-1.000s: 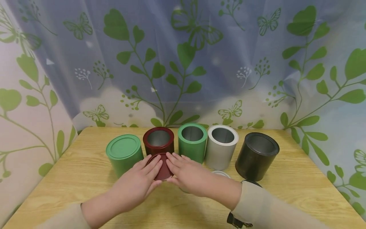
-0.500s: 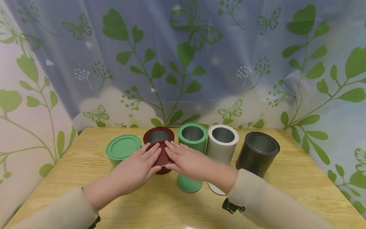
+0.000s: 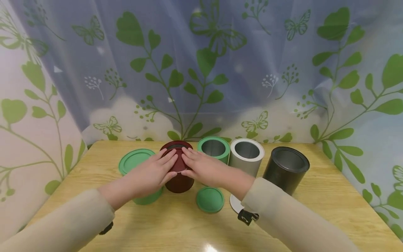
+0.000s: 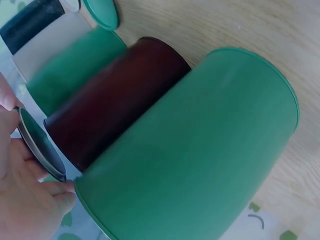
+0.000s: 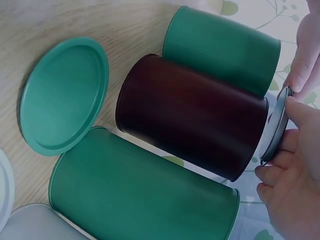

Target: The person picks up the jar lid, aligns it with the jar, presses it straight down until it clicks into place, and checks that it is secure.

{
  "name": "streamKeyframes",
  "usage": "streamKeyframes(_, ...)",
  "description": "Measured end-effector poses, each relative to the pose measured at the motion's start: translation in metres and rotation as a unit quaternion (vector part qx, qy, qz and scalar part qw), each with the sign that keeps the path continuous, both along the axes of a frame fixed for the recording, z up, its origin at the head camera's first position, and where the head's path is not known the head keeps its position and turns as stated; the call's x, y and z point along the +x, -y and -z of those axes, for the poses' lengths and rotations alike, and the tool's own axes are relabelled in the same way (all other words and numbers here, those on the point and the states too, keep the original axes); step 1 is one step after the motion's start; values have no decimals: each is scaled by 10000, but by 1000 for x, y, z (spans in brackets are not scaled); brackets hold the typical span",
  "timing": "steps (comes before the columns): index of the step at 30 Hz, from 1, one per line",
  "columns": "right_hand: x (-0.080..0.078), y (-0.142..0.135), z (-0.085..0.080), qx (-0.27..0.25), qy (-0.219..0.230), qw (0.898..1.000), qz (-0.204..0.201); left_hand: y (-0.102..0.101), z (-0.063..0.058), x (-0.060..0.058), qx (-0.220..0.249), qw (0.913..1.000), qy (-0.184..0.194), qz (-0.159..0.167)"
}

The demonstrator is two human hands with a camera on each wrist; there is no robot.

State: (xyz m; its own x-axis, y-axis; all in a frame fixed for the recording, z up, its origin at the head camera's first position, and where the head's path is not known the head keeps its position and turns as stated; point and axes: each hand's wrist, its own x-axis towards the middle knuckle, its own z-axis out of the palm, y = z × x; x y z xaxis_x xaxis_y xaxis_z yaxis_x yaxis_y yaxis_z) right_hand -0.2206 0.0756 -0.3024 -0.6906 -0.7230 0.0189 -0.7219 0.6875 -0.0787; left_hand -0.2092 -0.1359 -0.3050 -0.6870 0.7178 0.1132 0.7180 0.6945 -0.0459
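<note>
Both hands hold a dark red lid (image 3: 180,166) by its opposite edges, left hand (image 3: 149,173) on one side and right hand (image 3: 209,170) on the other. Fingers lie across its top, thumbs at the near edge. Beneath it stands an upright dark red can (image 3: 179,184), its mouth mostly covered from view in the head view. Both wrist views show a small gap between the lid (image 4: 41,142) and the can's rim, the lid's pale underside (image 5: 274,127) facing the can. Left of it stands a green can (image 3: 148,200) with its green lid (image 3: 135,159) on, partly behind the left forearm.
To the right stand an open green can (image 3: 225,154), an open white-grey can (image 3: 245,167) and a black can (image 3: 283,178). A loose green lid (image 3: 210,199) and a white lid (image 3: 235,203) lie in front on the wooden table (image 3: 176,227). A patterned curtain (image 3: 245,91) hangs behind.
Both hands have carried the dark red lid up and away from the person, from in front of the dark red can to over its mouth. The loose green lid has come into view.
</note>
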Motion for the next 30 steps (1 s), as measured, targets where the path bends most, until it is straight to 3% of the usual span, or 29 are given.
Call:
streamKeyframes(11, -13, 4, 2, 66, 95, 9997, 217, 1, -3, -16, -70, 9983, 573, -37)
streamKeyframes(21, -29, 5, 0, -99, 235, 9997, 28, 3, -11, -32, -177, 9922, 1228, -120)
streamKeyframes(30, -38, 6, -4, 69, 662, 9976, 194, 5, -12, -44, -73, 9907, 1356, -47)
